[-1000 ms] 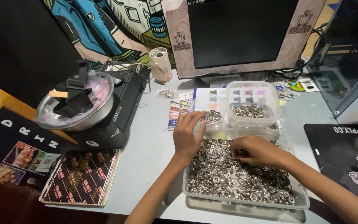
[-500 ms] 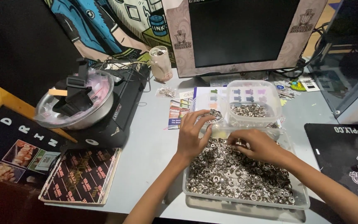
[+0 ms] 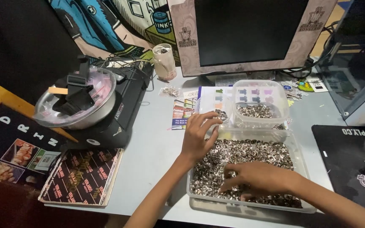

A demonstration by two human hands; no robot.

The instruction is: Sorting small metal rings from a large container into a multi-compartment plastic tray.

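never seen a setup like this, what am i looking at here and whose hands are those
This is one picture from a camera worn on a person's head, looking down at their own two bare hands over a grey desk. There is no machine doing the work.

The left hand reaches toward a small clear tub holding a few metal rings. Whether it pinches one, I cannot tell. The right hand lies spread in a big clear tray full of small silvery rings. A second, larger tub of rings sits behind the tray.

Also there: a monitor, a metal bowl on a black device, and a patterned booklet.
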